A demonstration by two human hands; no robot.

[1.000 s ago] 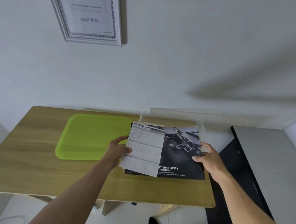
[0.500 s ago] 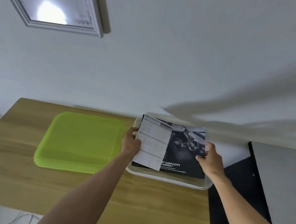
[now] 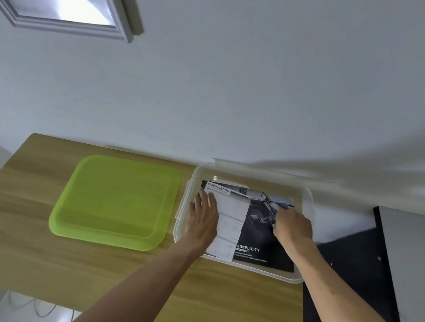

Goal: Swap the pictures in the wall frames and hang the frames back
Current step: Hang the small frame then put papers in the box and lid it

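A white specification sheet (image 3: 232, 215) lies on top of a dark car-interior picture (image 3: 258, 234), both inside a clear plastic box (image 3: 182, 210) on the wooden table (image 3: 13, 245). My left hand (image 3: 201, 217) rests flat on the sheet's left edge with fingers spread. My right hand (image 3: 293, 227) is on the right half of the dark picture, its fingers curled down onto the paper. A white wall frame (image 3: 68, 27) with a glare on its glass hangs at the upper left.
A lime-green lid (image 3: 115, 203) lies flat on the table, left of the box. Right of the table stands a black cabinet side (image 3: 352, 267) with a grey top (image 3: 418, 261). Cables lie on the floor below the table's front edge.
Both hands lowered the two pictures from above the table down into the clear box. My left hand went from gripping the sheet's edge to lying flat on it.
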